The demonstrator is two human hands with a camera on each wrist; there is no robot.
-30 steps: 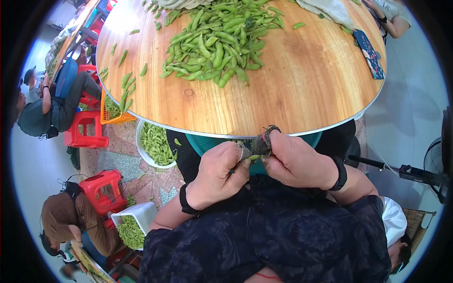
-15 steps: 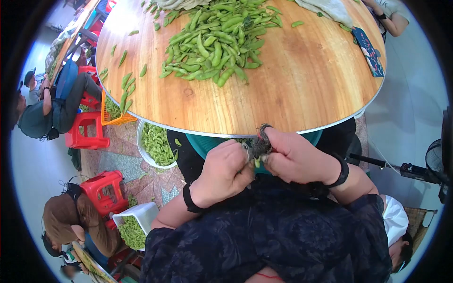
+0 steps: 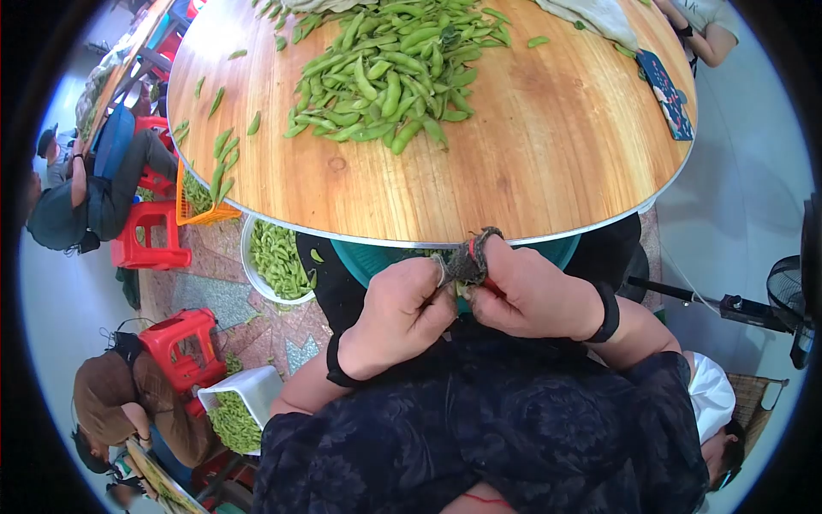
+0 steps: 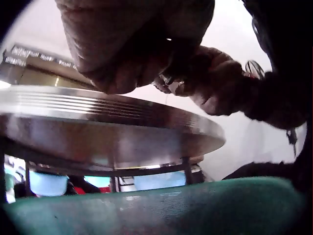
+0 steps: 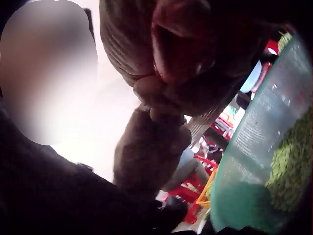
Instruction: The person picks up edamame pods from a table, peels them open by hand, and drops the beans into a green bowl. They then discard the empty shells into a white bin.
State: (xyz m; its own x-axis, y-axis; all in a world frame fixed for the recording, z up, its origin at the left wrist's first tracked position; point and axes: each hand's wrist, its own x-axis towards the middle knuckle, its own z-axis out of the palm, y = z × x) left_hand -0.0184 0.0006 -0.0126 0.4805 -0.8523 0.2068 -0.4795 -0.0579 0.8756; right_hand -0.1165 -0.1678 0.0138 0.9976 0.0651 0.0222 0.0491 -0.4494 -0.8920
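Observation:
Over the lap, my left hand (image 3: pixel 396 308) and right hand (image 3: pixel 548 295) meet at the fingertips, below the table's near edge. Between them they pinch a green soybean pod (image 3: pixel 463 291), mostly hidden by the fingers. Dark, worn wrapping (image 3: pixel 467 264) covers fingertips where the hands meet, with a bit of red by the right index finger. Both wrist views show the fingers from beneath, dark and close together. Under the hands sits a green mesh basket (image 5: pixel 234 164), with a heap of shelled green beans (image 5: pixel 293 166) inside.
A round wooden table (image 3: pixel 531 188) carries a pile of soybean pods (image 3: pixel 377 86), a cloth (image 3: pixel 599 21) and a dark patterned phone-like object (image 3: pixel 665 96). At left stand a white basin of pods (image 3: pixel 278 261), a white bin (image 3: pixel 257 398) and red stools (image 3: pixel 152 236). A fan (image 3: pixel 786 287) is at right.
Both hands stay together and shift only slightly. The green pod between the fingertips shows less than a second ago. The view has drifted a little.

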